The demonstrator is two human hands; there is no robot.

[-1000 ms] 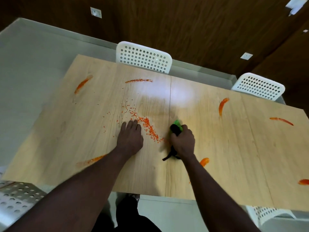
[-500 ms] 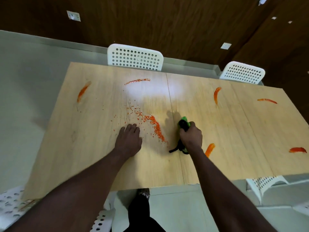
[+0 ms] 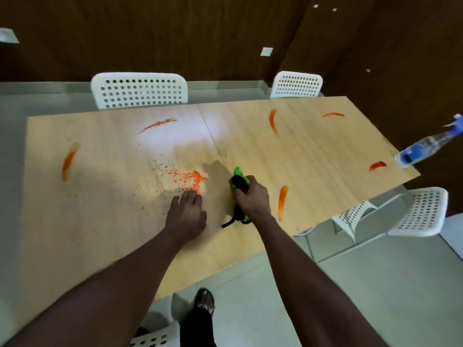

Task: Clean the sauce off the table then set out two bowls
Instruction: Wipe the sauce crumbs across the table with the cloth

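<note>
A green-and-black cleaning cloth (image 3: 238, 177) is gripped in the clenched right hand (image 3: 251, 199) and held against the pale wooden worktop (image 3: 100, 234), just right of its centre seam. The left hand (image 3: 186, 215) is laid flat beside it, fingers straight. Within the past second the crumbly orange sauce trail (image 3: 191, 178), earlier strung out in a long diagonal, has been drawn into a tighter cluster at the left fingertips. A darker, possibly damp, patch (image 3: 213, 169) is left between cluster and cloth, while the cloth itself has barely been shifted. Six orange sauce streaks (image 3: 272, 120) are spread untouched across the surface, the nearest lying just right of the right hand. A clear spray bottle of blue liquid (image 3: 423, 147) has been brought into view at the far right edge. The wiping is judged to be in its early stages, with most of the sauce still to be cleared; no bowls are seen.
</note>
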